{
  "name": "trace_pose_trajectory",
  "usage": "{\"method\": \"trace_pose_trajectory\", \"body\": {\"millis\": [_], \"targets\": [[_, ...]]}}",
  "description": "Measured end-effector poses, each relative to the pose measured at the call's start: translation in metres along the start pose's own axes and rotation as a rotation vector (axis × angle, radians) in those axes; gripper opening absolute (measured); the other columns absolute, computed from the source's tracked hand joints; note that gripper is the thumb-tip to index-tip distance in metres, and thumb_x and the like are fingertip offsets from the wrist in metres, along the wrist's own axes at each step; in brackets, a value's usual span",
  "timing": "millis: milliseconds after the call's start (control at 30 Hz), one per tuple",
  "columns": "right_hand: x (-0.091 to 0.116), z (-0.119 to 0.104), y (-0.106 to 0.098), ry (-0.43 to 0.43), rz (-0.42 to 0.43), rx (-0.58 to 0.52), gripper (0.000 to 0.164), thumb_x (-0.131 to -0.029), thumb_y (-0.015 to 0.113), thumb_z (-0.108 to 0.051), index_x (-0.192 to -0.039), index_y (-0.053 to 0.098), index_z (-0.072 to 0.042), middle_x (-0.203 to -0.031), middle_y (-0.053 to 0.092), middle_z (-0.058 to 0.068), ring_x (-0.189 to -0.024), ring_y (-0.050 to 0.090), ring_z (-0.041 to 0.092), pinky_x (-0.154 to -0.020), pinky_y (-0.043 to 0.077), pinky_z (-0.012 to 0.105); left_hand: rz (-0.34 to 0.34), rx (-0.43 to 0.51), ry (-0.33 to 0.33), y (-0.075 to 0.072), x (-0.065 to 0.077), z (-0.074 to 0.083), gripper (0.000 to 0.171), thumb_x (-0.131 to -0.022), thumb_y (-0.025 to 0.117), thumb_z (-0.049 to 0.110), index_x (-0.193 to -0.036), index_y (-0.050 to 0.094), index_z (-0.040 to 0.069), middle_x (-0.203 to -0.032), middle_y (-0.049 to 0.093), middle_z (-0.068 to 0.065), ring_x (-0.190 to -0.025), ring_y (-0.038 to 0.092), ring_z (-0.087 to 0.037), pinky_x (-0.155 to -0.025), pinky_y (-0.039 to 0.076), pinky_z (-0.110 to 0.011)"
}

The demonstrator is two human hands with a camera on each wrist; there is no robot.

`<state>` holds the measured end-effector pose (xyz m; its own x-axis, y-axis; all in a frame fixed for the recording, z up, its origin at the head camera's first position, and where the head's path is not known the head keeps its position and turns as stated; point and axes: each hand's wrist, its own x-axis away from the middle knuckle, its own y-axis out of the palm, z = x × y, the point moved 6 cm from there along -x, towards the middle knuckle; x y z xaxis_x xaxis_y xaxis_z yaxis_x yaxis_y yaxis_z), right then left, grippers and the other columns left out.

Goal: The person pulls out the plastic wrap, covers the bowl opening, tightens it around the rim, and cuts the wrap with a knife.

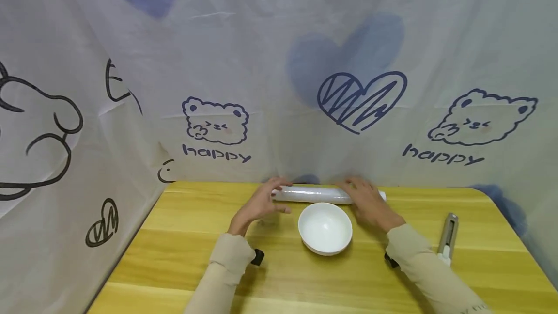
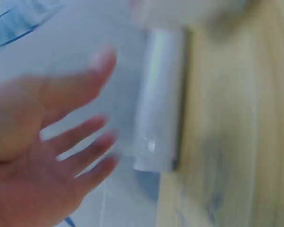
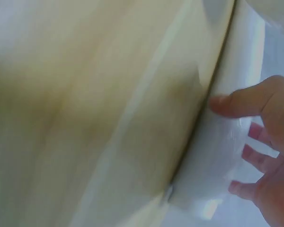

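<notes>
A roll of clear plastic wrap (image 1: pixel 311 194) lies lengthwise along the table's back edge. At its left end, my left hand (image 1: pixel 262 201) is held with thumb and fingers spread apart; in the left wrist view, a gap shows between that hand (image 2: pixel 52 137) and the roll (image 2: pixel 158 104). My right hand (image 1: pixel 368 202) is at the roll's right part. In the right wrist view, the right thumb (image 3: pixel 241 101) crosses over the roll (image 3: pixel 217 151), while the loosely spread fingers are at its other side. Whether they press on it cannot be told. A white bowl (image 1: pixel 325 229) stands between my forearms.
A grey utility knife (image 1: pixel 448 239) lies at the right of the wooden table (image 1: pixel 174 251), partly hidden by my right sleeve (image 1: pixel 429 265). Behind the table hangs a printed cloth (image 1: pixel 279 71), close to its back edge; another stretch of cloth borders the left side.
</notes>
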<state>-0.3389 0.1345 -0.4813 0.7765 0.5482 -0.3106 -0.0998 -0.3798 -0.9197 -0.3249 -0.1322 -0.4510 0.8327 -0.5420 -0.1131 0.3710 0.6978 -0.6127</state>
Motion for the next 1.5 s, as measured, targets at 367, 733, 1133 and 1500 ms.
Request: {"method": "trace_pose_trajectory", "body": {"millis": [367, 733, 1133, 1500], "targets": [[0.026, 0.025, -0.016, 0.046, 0.063, 0.002, 0.043, -0.088, 0.081, -0.006, -0.125, 0.061, -0.008, -0.125, 0.061, 0.015, -0.113, 0.058, 0.037, -0.098, 0.049, 0.056, 0.048, -0.528, -0.003, 0.018, -0.038, -0.03, 0.06, -0.077, 0.09, 0.006, -0.131, 0.065, 0.009, -0.135, 0.055, -0.011, -0.124, 0.05, -0.033, -0.108, 0.043, -0.045], [0.029, 0.032, -0.031, 0.023, 0.054, -0.114, 0.03, -0.092, 0.069, 0.007, -0.121, 0.069, -0.002, -0.12, 0.07, 0.014, -0.11, 0.066, 0.034, -0.095, 0.054, 0.052, 0.068, -0.593, 0.13, 0.004, -0.038, -0.028, 0.048, -0.076, 0.074, -0.016, -0.12, 0.074, 0.004, -0.121, 0.065, -0.013, -0.111, 0.061, -0.032, -0.1, 0.051, -0.043], [0.033, 0.044, -0.033, 0.077, -0.011, -0.158, 0.029, -0.092, 0.072, 0.005, -0.12, 0.069, -0.001, -0.116, 0.072, 0.015, -0.102, 0.068, 0.03, -0.089, 0.056, 0.051, 0.083, -0.328, 0.076, -0.012, -0.033, -0.038, 0.024, -0.084, 0.079, -0.008, -0.107, 0.078, -0.002, -0.115, 0.073, -0.015, -0.111, 0.066, -0.032, -0.096, 0.054, -0.042], [0.045, 0.037, -0.033, 0.013, 0.058, -0.122, 0.035, -0.091, 0.072, 0.005, -0.126, 0.067, 0.004, -0.117, 0.072, 0.016, -0.104, 0.069, 0.031, -0.089, 0.057, 0.049, 0.125, -0.373, 0.111, -0.013, -0.027, -0.034, 0.029, -0.082, 0.066, -0.022, -0.096, 0.075, 0.002, -0.102, 0.074, -0.009, -0.09, 0.065, -0.023, -0.079, 0.057, -0.035]]}}
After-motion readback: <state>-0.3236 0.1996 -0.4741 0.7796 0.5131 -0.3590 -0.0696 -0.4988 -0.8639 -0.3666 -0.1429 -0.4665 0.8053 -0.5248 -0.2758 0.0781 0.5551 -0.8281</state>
